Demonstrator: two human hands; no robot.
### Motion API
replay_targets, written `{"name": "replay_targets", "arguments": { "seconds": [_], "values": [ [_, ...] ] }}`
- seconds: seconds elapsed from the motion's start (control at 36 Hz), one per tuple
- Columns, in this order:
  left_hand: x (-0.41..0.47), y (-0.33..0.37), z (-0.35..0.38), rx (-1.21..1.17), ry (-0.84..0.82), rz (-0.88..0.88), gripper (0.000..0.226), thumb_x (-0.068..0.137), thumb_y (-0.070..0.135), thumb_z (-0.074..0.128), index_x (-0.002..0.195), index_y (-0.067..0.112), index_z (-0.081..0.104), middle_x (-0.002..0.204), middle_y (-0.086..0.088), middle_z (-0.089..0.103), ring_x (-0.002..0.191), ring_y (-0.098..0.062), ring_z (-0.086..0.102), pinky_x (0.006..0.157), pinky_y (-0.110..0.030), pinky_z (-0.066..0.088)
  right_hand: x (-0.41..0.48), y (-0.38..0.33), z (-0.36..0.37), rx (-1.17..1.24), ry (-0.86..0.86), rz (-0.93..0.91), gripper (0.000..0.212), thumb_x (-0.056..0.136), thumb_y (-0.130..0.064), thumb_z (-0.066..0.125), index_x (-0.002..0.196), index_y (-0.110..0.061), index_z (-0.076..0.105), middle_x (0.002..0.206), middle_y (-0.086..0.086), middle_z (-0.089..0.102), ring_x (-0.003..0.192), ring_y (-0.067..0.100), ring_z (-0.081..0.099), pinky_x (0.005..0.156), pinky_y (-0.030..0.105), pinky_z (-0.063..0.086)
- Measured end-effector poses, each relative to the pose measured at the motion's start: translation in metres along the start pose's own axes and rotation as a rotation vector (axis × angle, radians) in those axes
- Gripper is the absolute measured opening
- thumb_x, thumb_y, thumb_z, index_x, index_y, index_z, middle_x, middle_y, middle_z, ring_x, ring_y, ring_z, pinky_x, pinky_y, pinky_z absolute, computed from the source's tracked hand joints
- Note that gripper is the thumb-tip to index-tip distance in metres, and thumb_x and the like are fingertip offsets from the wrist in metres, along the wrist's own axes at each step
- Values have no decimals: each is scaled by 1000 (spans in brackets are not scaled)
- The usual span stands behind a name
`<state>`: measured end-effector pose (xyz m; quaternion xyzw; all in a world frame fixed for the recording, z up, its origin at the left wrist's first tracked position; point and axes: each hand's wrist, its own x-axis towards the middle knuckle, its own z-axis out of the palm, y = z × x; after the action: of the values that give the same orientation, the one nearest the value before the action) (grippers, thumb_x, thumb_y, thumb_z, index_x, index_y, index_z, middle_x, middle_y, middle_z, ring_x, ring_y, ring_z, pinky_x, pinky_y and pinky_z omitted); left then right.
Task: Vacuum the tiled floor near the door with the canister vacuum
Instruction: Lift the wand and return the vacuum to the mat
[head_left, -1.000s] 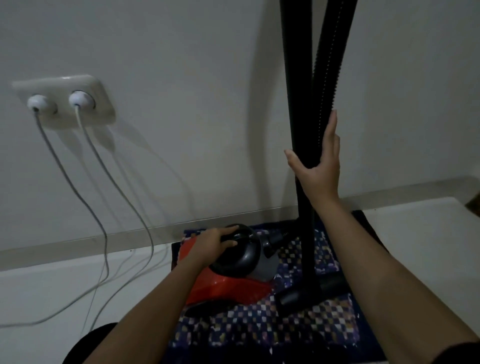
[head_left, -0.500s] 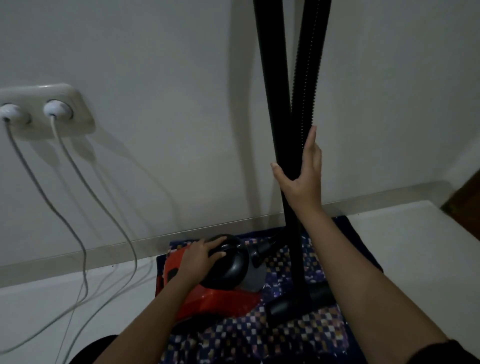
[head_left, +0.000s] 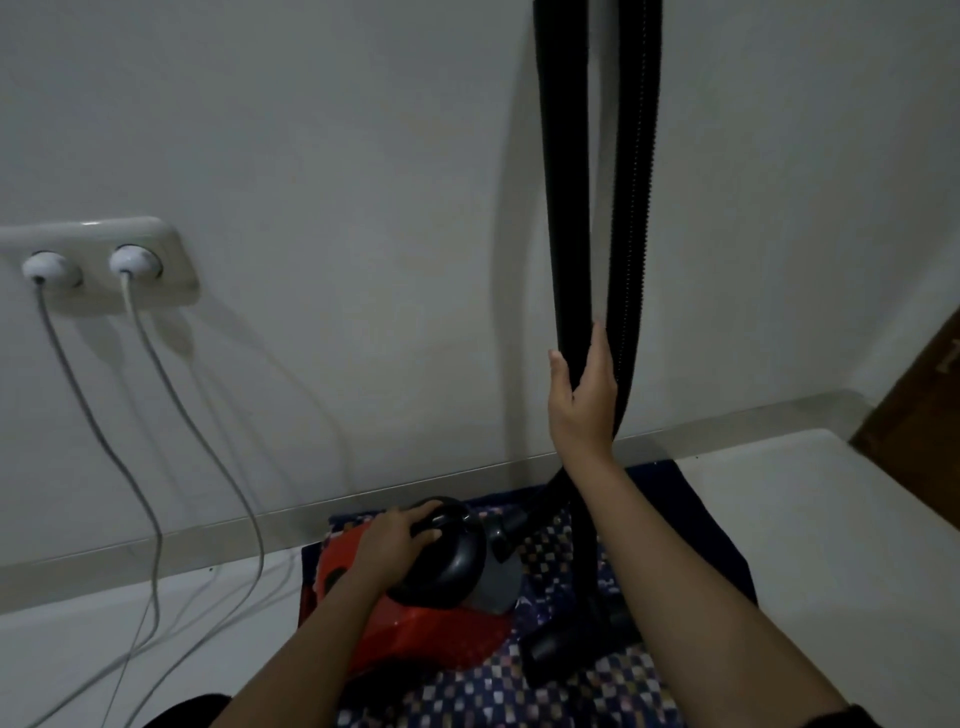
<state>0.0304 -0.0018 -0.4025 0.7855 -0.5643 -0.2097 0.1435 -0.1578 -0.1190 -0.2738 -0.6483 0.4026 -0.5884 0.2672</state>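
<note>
A: Grip status, left hand (head_left: 400, 540): fingers curled over the dark handle on top of the canister vacuum (head_left: 426, 613); right hand (head_left: 582, 395): wrapped around the rigid wand (head_left: 563, 208), with the ribbed hose (head_left: 636, 208) hanging just beside it; thumb on one side of the wand, fingers on the other.

B: Change since a second ago?

A: Both holds are unchanged; the view has swung right, so the wall socket (head_left: 98, 265) now sits nearer the left edge and a brown door edge (head_left: 919, 405) has entered at the right; judgement: the person is turning toward the door area, and vacuuming has not started.

B: Condition and location of the unit?

A: Canister: red lower shell, grey midsection, black rounded top; it rests on a checkered mat (head_left: 545, 691) against the skirting; the wand stands upright, its lower end beside the canister on the mat.

B: Surroundings?

A: Two white cables (head_left: 171, 395) run from the socket down to the pale tiled floor (head_left: 831, 545); whether either feeds the vacuum cannot be told.
</note>
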Motion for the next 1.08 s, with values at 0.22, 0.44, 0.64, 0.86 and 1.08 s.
{"name": "replay_targets", "arguments": {
  "seconds": [0.22, 0.44, 0.64, 0.86, 1.08],
  "values": [
    [1, -2, 6, 34, 41, 5, 46, 94, 35, 55, 140, 35, 46, 125, -14, 60, 115, -31, 55, 94, -32, 43, -5, -6, 9, 76, 13, -40, 57, 98, -9, 52, 148, 0, 26, 129, -22, 28, 116, -30, 19, 97, -8, 16],
    [3, -7, 10, 43, 23, -11, 48, 96, 39, 51, 142, 37, 40, 125, -13, 54, 117, -29, 50, 96, -28, 35, -15, -6, 31, 112, 11, -55, 59, 97, -10, 54, 148, -2, 25, 129, -31, 25, 119, -36, 18, 103, -3, 18],
    [3, -8, 10, 2, 14, -20, 48, 95, 38, 53, 141, 37, 42, 126, -12, 55, 119, -29, 49, 99, -29, 36, -19, -5, 25, 90, -51, -70, 61, 98, -12, 53, 145, -20, 15, 135, -32, 23, 126, -30, 19, 106, 1, 18],
    [5, -8, 11, -24, 19, -34, 48, 93, 37, 58, 139, 36, 45, 123, -16, 58, 117, -31, 54, 98, -33, 41, -19, -5, 17, 68, -21, -101, 61, 97, -9, 52, 149, 1, 20, 134, -24, 24, 125, -32, 16, 106, 0, 16],
    [9, -7, 11, -51, 38, -38, 45, 89, 34, 63, 134, 32, 55, 125, -12, 64, 114, -31, 59, 94, -36, 47, -25, -2, 9, 66, -1, -80, 62, 97, -8, 54, 148, 3, 22, 134, -15, 29, 125, -25, 20, 105, -1, 16]
  ]
}}
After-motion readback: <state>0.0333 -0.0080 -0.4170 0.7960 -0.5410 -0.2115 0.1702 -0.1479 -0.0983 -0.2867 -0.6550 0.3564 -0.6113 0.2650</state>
